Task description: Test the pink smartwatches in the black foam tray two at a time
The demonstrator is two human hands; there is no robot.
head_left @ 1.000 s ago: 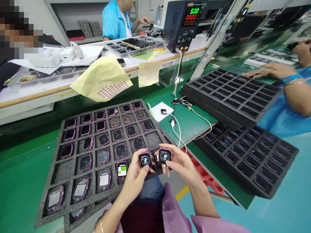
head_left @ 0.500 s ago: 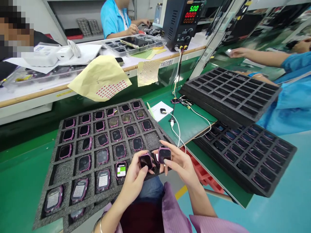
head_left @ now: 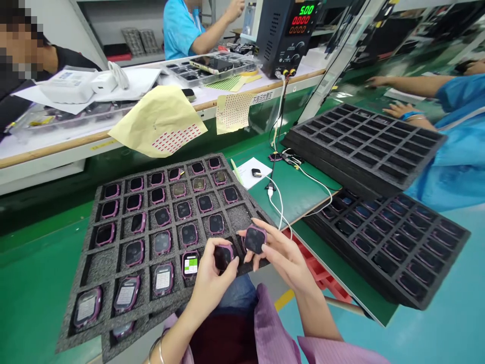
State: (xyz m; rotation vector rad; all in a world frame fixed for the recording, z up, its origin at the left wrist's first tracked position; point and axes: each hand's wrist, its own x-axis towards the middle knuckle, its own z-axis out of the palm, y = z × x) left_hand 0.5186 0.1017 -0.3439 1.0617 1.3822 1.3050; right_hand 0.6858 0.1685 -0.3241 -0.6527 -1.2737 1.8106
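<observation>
In my left hand [head_left: 212, 268] is a purple-framed smartwatch body [head_left: 223, 257], its dark screen facing up and no strap on it. Fingers and thumb of my right hand [head_left: 282, 250] grip a second purple smartwatch body [head_left: 255, 239] by its edges, screen dark. Both are held just above the near right corner of a grey foam tray [head_left: 99, 268]. Many similar watch bodies lie in the tray's pockets. One, just left of my left hand, has a lit green and white screen [head_left: 190, 264]; several in the front row show pale screens.
Right of the tray are a white paper [head_left: 254, 172], a white cable [head_left: 279, 194] and a small black module [head_left: 256, 172]. Stacked black foam trays [head_left: 364, 146] stand farther right. A power supply [head_left: 285, 40] sits on the shelf ahead. Co-workers in blue sit ahead and at right.
My right hand has turned its watch so the screen faces up more, with the thumb now at its edge. My left hand has shifted slightly left. The co-worker ahead has raised a hand.
</observation>
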